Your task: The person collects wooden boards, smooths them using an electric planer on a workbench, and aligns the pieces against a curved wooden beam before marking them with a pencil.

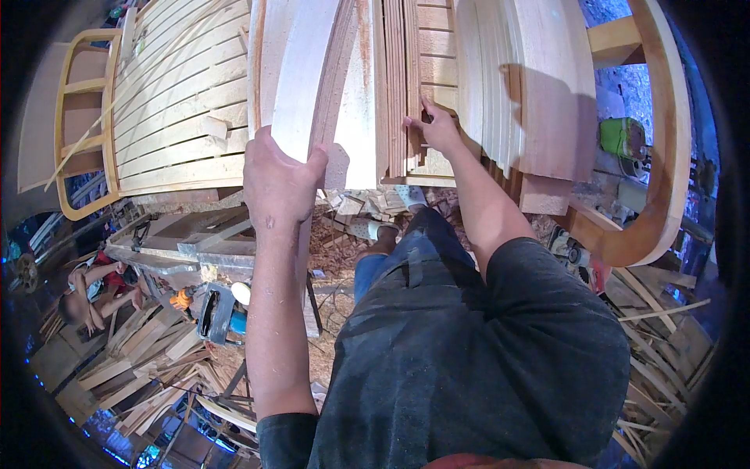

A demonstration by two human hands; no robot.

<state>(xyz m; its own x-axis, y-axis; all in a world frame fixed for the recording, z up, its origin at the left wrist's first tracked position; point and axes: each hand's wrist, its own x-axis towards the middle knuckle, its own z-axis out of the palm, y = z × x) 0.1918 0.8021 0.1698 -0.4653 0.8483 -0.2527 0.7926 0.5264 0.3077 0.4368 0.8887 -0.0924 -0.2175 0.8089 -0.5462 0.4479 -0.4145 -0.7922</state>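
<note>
My left hand is closed round the near end of a long pale wooden board, thumb on its right edge and fingers on its left. The board lies tilted over another pale board. My right hand is beside a stack of thin brown-edged strips, thumb and forefinger apart, near the strips' right side. Its other fingers are partly hidden, and I see nothing held in it. Right of it stands a row of curved pale boards, with a shadow across them.
A slatted wooden surface lies under the boards, with a rounded wooden frame at left and another at right. Power tools, offcuts and shavings cover the floor at lower left. Another person sits there. A green object is at right.
</note>
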